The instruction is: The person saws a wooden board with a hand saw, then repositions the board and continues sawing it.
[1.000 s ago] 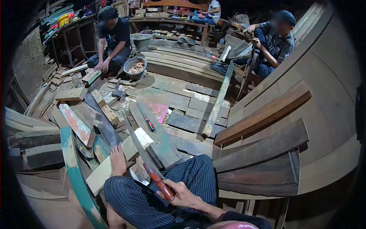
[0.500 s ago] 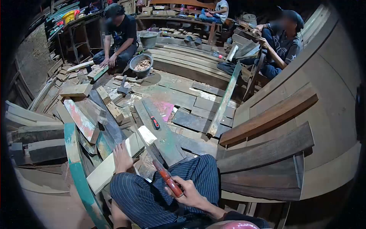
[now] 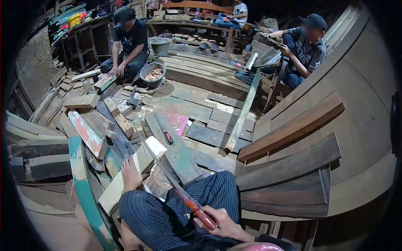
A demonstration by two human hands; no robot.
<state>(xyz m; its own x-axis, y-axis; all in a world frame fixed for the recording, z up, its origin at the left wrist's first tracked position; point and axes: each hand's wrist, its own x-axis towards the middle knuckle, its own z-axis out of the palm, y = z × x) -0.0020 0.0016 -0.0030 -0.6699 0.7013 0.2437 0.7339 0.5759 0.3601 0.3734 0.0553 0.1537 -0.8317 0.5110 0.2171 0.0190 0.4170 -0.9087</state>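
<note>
My right hand (image 3: pixel 220 223) is closed around the reddish-brown handle of a machete (image 3: pixel 167 173). Its long blade slants up and left, with the far part against the side of a pale wood plank (image 3: pixel 142 158) near its cut end. My left hand (image 3: pixel 131 173) grips that plank from above, fingers across its top face; part of the palm is hidden behind my striped knee. Just beyond the blade, a red-and-black handled tool (image 3: pixel 168 137) lies on a greenish board (image 3: pixel 178 155).
Wood offcuts (image 3: pixel 86 131) pile up on the left, with a hatchet (image 3: pixel 133 99) behind. A bucket of wood chips (image 3: pixel 153 75) stands beside a seated person (image 3: pixel 130 46). Another person (image 3: pixel 303 50) sits at right, near a long beam (image 3: pixel 243 115). Curved boards (image 3: pixel 293 163) lean close on my right.
My right hand has drawn the machete back toward my body, down and slightly right. My left hand stays on the plank. The person at right has lowered their head and hands slightly.
</note>
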